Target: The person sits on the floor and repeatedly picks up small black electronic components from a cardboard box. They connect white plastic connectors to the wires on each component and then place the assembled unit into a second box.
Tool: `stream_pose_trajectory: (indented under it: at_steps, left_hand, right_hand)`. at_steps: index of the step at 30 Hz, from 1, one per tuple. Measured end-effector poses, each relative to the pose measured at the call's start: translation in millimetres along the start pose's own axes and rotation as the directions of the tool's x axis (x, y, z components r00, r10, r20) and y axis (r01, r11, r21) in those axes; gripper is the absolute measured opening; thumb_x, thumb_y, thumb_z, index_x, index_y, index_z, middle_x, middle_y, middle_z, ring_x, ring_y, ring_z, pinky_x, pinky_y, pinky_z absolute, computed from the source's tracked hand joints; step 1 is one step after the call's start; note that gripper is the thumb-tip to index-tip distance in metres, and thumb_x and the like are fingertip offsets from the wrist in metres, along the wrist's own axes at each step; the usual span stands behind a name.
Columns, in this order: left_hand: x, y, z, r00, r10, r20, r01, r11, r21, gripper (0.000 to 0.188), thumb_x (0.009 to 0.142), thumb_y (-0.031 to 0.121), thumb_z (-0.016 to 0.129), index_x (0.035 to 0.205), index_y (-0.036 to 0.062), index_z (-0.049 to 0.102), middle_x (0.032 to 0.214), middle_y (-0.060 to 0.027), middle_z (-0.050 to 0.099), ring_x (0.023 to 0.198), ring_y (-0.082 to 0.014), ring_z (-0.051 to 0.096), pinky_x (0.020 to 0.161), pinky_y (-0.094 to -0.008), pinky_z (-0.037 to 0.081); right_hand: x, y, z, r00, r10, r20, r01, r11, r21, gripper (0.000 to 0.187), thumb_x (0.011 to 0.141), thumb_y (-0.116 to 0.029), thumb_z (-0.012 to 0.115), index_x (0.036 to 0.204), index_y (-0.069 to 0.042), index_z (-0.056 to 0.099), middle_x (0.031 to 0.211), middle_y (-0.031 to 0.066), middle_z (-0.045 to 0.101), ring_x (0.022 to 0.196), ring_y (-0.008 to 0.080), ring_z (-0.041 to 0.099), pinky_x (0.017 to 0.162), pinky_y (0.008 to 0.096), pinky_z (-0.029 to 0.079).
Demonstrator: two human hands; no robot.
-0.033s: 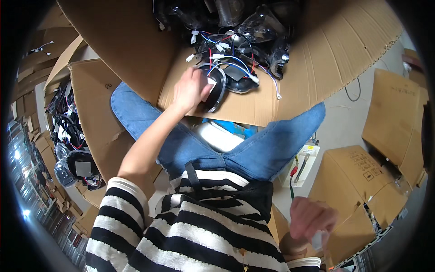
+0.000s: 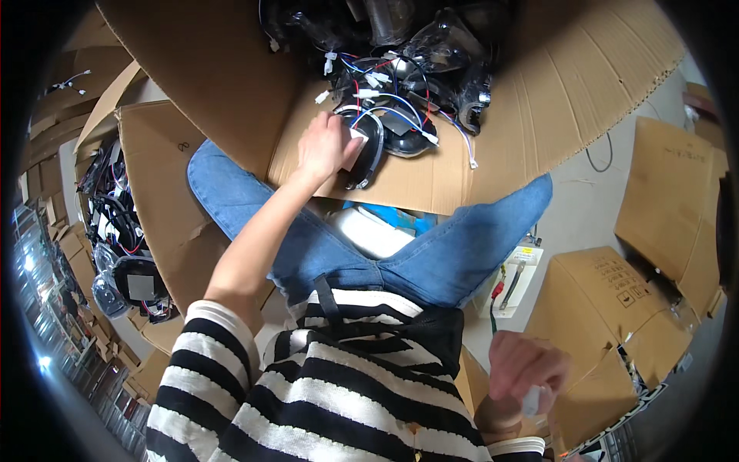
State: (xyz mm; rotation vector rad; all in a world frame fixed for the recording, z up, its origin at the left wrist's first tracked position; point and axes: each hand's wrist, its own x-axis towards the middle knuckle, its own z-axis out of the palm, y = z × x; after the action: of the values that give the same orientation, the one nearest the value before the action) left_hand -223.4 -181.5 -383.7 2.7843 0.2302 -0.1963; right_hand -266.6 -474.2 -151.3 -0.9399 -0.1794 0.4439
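My left hand (image 2: pixel 323 146) reaches into the large open cardboard box (image 2: pixel 454 189), its fingers curled over the left side of a black oval lamp-like part (image 2: pixel 371 158) with a pale rim and thin wires. A pale label (image 2: pixel 358 137) shows by my thumb. Right beside that part lies a second black part (image 2: pixel 408 140) with a grey patch. At the lower right, my right hand (image 2: pixel 530 368) is held closed, slightly blurred, with a small whitish translucent piece (image 2: pixel 531 400) pinched at the fingers.
More black parts in clear bags (image 2: pixel 443 46) and white connectors (image 2: pixel 373 94) fill the box's far end. A second box of wired parts (image 2: pixel 127 200) stands at left. Closed cartons (image 2: pixel 608 285) are at right, near a white device (image 2: pixel 516 285) with red and green leads.
My right hand has shifted slightly, and the whitish piece at its fingers now sits closer to them. My left hand has moved a little over the same part.
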Motion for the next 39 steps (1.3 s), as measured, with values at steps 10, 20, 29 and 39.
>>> stream_pose_trajectory:
  at_steps: [10,20,29,39]
  left_hand:
    - [46.7,14.3,15.8,0.948,-0.237,0.214,0.247,0.969,-0.024,0.028,0.067,0.036,0.059,0.079,0.0117,0.064,0.086,-0.0122,0.056,0.091,-0.0264,0.049,0.086,-0.0393,0.030]
    - [-33.7,45.4,-93.3,0.962,-0.009,0.272,0.239,0.506,-0.829,0.031,0.090,0.025,0.035,0.098,0.0000,0.052,0.064,0.0024,0.044,0.058,-0.0040,0.040,0.052,-0.0172,0.033]
    - [-69.2,67.4,-147.1,0.912,0.248,0.326,0.170,0.496,-0.851,0.025,0.088,0.017,0.042,0.105,0.0030,0.053,0.067,-0.0004,0.049,0.057,-0.0055,0.043,0.051,-0.0192,0.037]
    - [-91.4,79.2,-143.0,0.823,0.499,0.271,0.002,0.474,-0.880,0.027,0.082,0.011,0.049,0.106,-0.0011,0.051,0.079,-0.0100,0.055,0.066,-0.0166,0.052,0.060,-0.0256,0.041]
  right_hand:
    - [2.0,18.6,7.7,0.965,0.237,-0.111,-0.245,0.968,-0.062,0.012,0.069,-0.004,0.050,0.075,0.005,0.056,0.067,0.0152,0.057,0.058,0.0200,0.052,0.050,0.0264,0.038]
    - [11.0,43.5,3.0,0.824,0.564,-0.054,-0.520,0.714,-0.469,0.008,0.078,-0.001,0.047,0.081,0.000,0.054,0.069,0.0034,0.053,0.058,0.0045,0.043,0.048,0.0168,0.030]
    - [10.1,41.5,11.4,0.851,0.524,-0.045,-0.452,0.684,-0.572,0.004,0.076,-0.002,0.051,0.078,0.000,0.054,0.066,0.0036,0.052,0.058,0.0072,0.046,0.052,0.0198,0.034]
    - [6.1,40.2,17.9,0.904,0.426,-0.037,-0.373,0.744,-0.555,0.004,0.077,-0.004,0.052,0.077,0.001,0.052,0.060,0.0033,0.048,0.049,0.0068,0.041,0.046,0.0200,0.033]
